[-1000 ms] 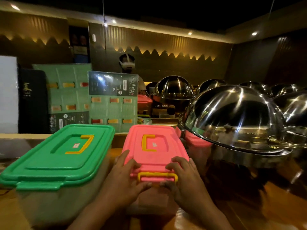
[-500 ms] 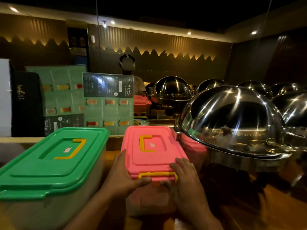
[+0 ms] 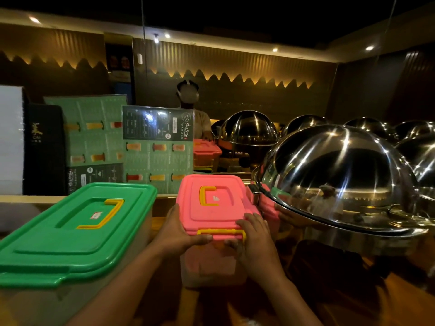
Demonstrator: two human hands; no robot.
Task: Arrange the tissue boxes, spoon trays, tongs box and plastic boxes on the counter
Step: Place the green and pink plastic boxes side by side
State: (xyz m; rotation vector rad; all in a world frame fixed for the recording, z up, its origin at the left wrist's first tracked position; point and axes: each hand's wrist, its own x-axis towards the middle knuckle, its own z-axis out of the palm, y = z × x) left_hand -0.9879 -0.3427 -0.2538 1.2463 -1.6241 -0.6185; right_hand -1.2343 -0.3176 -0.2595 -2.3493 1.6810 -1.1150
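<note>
My left hand and right hand grip the pink-lidded box, between the green-lidded box and shiny dome. Pushing crooked could bump the dome.

pink-lidded plastic box with clear walls, upright on the wooden counter, yellow handle flat in the lid recess, yellow latch on the near edge. just left, apart from it, larger green-lidded plastic box, also clear-walled, lid shut, yellow handle lying flat. further back, another pink-lidded box, partly hidden.
</note>
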